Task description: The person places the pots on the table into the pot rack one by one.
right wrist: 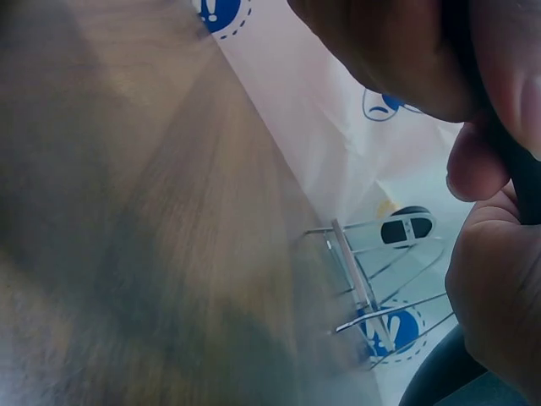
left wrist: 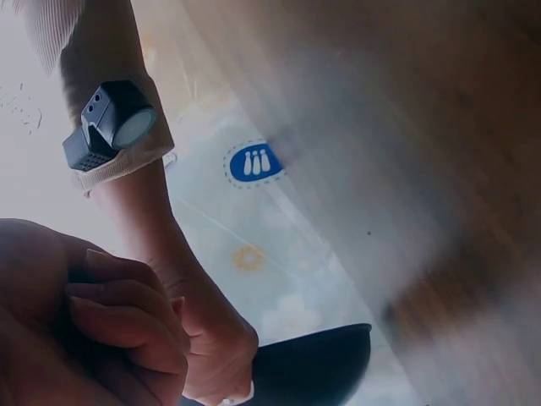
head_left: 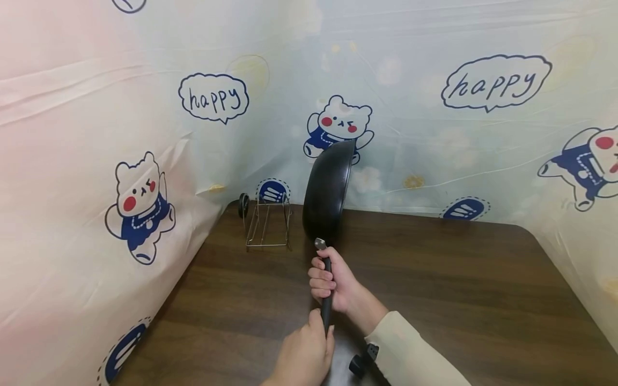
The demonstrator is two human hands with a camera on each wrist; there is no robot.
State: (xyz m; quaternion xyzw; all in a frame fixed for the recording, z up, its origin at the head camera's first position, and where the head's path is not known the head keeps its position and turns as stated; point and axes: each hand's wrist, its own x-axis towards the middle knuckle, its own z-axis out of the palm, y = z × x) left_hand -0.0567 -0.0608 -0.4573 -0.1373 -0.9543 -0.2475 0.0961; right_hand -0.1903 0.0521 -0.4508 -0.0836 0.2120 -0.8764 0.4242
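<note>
Both hands grip the black handle of a deep black frying pan [head_left: 324,193]. The pan is raised on its side above the table, its dark outer base turned left and its rim to the right. My right hand [head_left: 335,279] wraps round the handle close to the pan, beside a small metal fitting [head_left: 320,244]. Lower down, my left hand [head_left: 305,348] holds the handle's end, its curled fingers [left wrist: 127,317] seen in the left wrist view. The pan's inside is hidden.
A wire rack [head_left: 267,225] stands at the table's back left, with a round black part [head_left: 243,205] at its side. The brown wooden table [head_left: 434,279] is bordered by a printed cloth [head_left: 410,107] at the back and both sides. A black wrist camera [head_left: 359,364] sits by the right sleeve.
</note>
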